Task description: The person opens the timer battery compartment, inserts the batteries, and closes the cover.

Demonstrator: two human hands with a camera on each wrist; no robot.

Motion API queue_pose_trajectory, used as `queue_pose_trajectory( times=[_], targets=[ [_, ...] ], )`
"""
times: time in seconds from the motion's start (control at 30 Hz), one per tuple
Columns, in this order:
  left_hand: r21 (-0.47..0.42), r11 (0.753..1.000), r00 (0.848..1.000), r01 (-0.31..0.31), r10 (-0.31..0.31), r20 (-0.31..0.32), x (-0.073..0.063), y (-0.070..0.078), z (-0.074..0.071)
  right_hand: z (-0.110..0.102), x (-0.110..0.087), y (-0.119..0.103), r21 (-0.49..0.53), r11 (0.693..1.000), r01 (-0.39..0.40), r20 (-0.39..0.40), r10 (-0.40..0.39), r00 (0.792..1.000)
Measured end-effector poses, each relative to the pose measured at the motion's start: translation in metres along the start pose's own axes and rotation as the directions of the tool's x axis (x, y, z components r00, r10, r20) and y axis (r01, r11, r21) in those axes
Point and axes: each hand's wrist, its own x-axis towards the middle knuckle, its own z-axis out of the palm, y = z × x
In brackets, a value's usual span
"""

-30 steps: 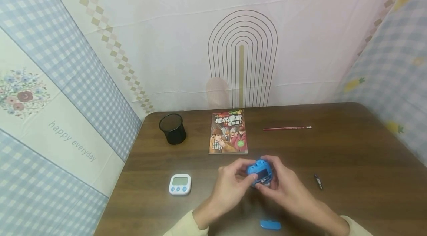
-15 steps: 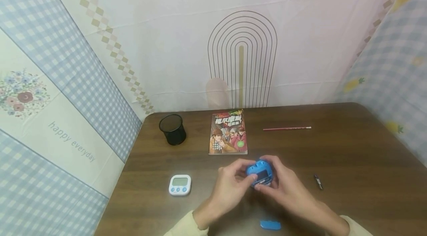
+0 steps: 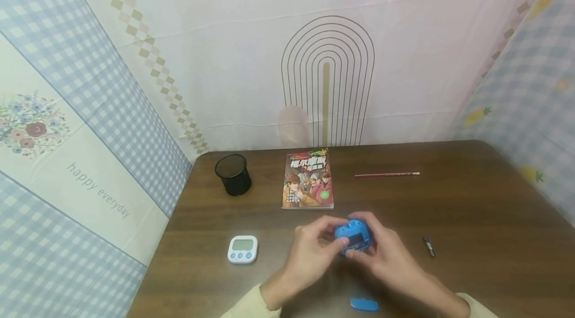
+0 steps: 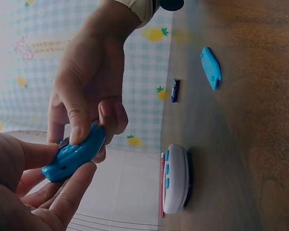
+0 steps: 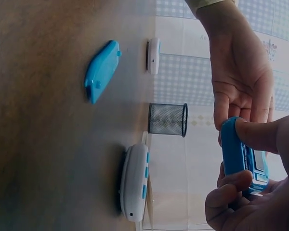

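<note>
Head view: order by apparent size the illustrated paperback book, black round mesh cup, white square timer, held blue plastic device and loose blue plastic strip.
1. Book
2. Cup
3. Timer
4. Blue strip
Unsure: blue device, partly covered by fingers.

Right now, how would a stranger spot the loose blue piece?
On the brown table, look for the left hand and right hand gripping a blue gadget. Below them in the head view lies the blue piece. It's slimmer than the gadget, and no hand touches it.

black mesh cup [image 3: 236,183] upright | book [image 3: 308,180] lying flat | pencil [image 3: 387,174] (red) right of book
</note>
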Motion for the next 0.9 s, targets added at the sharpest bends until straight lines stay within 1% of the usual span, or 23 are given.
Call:
queue_pose_trajectory(
  times=[0.2, 0.33, 0.43, 0.53, 0.73, 0.9],
  targets=[
    [-0.001, 1.000, 1.000, -0.011, 0.011, 0.007, 0.000, 0.001, 0.000, 0.001, -0.001, -0.002, 0.014, 1.000, 0.003, -0.007, -0.003, 1.000],
    [-0.006, 1.000, 1.000, -0.006, 0.006, 0.005, 0.001, 0.001, -0.001, 0.001, 0.000, -0.001, 0.015, 1.000, -0.027, 0.004, 0.027, 1.000],
    [-0.010, 1.000, 1.000, -0.003, 0.003, 0.004, 0.002, 0.001, -0.001, -0.002, 0.002, 0.001, -0.005, 0.999, -0.037, 0.024, 0.037, 0.999],
    [-0.010, 1.000, 1.000, -0.001, 0.001, 0.002, 0.003, 0.001, -0.002, -0.007, 0.005, 0.002, -0.044, 0.999, -0.030, 0.037, 0.032, 0.999],
    [-0.013, 1.000, 0.999, 0.014, -0.015, -0.040, 0.005, 0.001, -0.007, -0.018, 0.008, 0.000, -0.114, 0.993, -0.034, 0.036, 0.038, 0.999],
    [-0.018, 0.999, 0.997, 0.036, -0.037, -0.066, 0.007, 0.002, -0.011, -0.024, 0.010, -0.002, -0.133, 0.988, -0.073, 0.087, 0.085, 0.993]
  ],
)
